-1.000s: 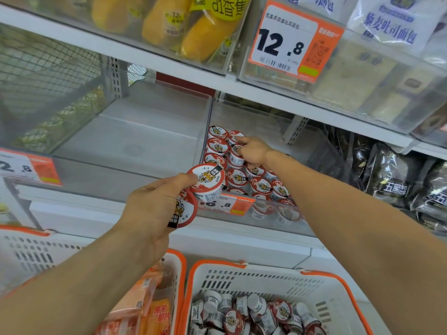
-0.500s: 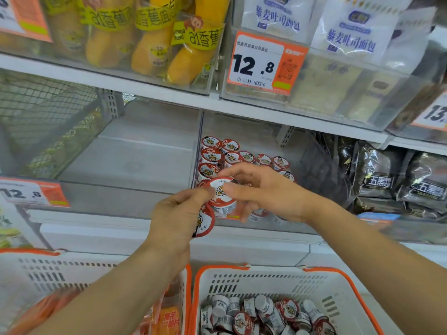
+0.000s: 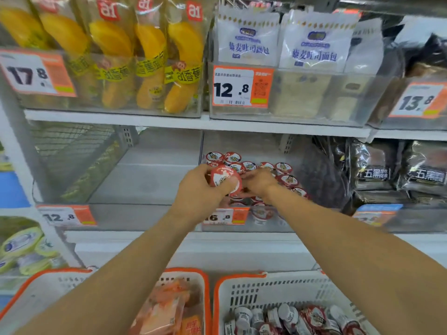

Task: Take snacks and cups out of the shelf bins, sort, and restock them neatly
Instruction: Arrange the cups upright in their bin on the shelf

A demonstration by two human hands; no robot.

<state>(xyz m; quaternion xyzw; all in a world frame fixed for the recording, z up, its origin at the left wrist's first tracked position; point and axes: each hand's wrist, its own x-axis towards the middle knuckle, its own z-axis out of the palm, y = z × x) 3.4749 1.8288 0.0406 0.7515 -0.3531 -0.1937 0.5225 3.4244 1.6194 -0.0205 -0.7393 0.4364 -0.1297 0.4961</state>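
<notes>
Your left hand [image 3: 197, 189] grips a red-lidded cup [image 3: 225, 180] over the clear bin [image 3: 285, 218], lid tilted toward you. Your right hand [image 3: 258, 183] touches it from the right; its grasp unclear. Open slots lie just below, right hand nearer.

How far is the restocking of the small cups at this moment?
Done: several rows of cups stand in the clear bin. In hand: the left hand holds a cup at the bin; the right hand reaches among the rows. Left: many cups lie in the white basket below.
</notes>
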